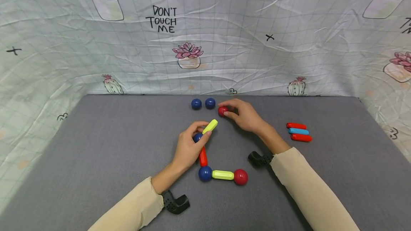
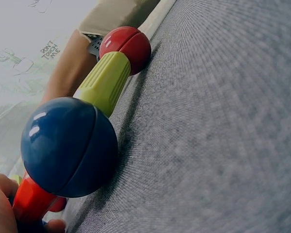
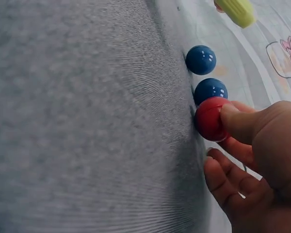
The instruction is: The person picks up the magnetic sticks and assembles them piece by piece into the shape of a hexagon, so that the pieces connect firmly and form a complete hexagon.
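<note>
On the grey mat (image 1: 112, 145) lies a built piece: a blue ball (image 1: 205, 173), a yellow-green rod (image 1: 223, 175) and a red ball (image 1: 240, 176) in a row, with a red rod (image 1: 203, 156) rising from the blue ball to a second blue ball (image 1: 197, 137). My left hand (image 1: 190, 147) pinches a yellow-green rod (image 1: 210, 126) against that upper blue ball. My right hand (image 1: 244, 114) pinches a loose red ball (image 1: 222, 111), seen close in the right wrist view as red ball (image 3: 211, 118). In the left wrist view the blue ball (image 2: 68, 145) and yellow-green rod (image 2: 104, 82) fill the frame.
Two loose blue balls (image 1: 203, 103) sit at the mat's far edge, next to the red ball. Two red rods and a light blue rod (image 1: 298, 131) lie together at the right. A printed cloth backdrop (image 1: 205, 35) walls the mat on three sides.
</note>
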`<state>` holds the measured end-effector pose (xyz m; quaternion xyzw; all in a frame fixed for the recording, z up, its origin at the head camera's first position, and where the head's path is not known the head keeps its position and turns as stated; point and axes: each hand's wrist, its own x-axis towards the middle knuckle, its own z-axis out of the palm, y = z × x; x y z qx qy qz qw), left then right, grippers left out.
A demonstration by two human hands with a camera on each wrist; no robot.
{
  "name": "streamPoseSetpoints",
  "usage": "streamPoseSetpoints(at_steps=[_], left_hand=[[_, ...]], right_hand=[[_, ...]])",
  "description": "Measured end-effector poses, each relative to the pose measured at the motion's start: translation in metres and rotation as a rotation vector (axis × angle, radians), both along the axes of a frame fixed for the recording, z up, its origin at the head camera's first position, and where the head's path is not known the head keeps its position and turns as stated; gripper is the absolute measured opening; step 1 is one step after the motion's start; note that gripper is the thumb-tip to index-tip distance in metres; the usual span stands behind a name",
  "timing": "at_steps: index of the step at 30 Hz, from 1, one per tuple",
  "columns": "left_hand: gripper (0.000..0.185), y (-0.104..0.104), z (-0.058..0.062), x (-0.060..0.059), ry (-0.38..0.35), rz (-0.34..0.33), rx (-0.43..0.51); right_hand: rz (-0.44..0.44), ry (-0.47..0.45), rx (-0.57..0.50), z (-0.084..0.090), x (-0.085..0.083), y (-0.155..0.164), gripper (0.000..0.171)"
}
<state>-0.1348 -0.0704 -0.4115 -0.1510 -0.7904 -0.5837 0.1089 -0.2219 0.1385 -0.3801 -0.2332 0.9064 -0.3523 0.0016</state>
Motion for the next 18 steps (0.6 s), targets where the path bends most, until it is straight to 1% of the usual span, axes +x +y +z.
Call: streamPoseSetpoints(at_steps=[1, 4, 8, 11, 18], left_hand=[[0.024, 0.000, 0.002, 0.001, -0.002, 0.002, -0.002], [0.024, 0.002, 0.016, 0.008, -0.007, 0.001, -0.013], [0.022, 0.003, 0.034, 0.016, -0.009, -0.004, -0.021], [0.022, 0.004, 0.035, 0.017, -0.006, 0.002, -0.018], [0.022, 0.003, 0.035, 0.017, -0.006, 0.004, -0.019]], right_hand=[[-0.001, -0.010, -0.005, -0.001, 0.001, 0.000, 0.031], [-0.017, -0.024, -0.020, -0.004, 0.004, 0.002, 0.032], [-0.041, -0.012, -0.043, -0.009, 0.005, 0.004, 0.032], [-0.054, -0.004, -0.054, -0.012, 0.005, 0.004, 0.031], [-0.091, -0.021, -0.095, -0.016, 0.006, 0.005, 0.030]])
